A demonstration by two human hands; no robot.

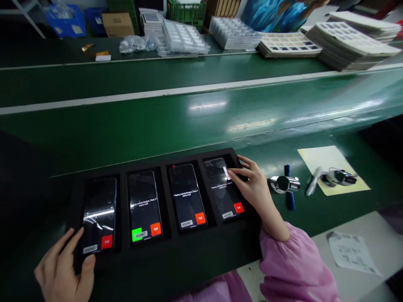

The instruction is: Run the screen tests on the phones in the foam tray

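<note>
A black tray (122,251) holds several smartphones side by side in its recesses, with dark lit screens and red "Fail" squares. My right hand (256,193) is at the tray's right end. Its thumb and forefinger press at the edge of the rightmost smartphone (220,197), beside a small white slider on the screen; another finger reaches over the tray's rim. My left hand (64,268) lies with fingers apart at the front left corner, touching near the leftmost smartphone (99,209). Between them are a smartphone with an added green square (145,201) and another smartphone (187,193).
Right of the tray lie a shiny metal ring-shaped object (294,184) with a blue strip, a pen (314,181) and a yellow sheet (336,153). Clear plastic trays (185,35) and stacked card sheets (349,42) stand across the green bench. A person in blue (261,14) is beyond.
</note>
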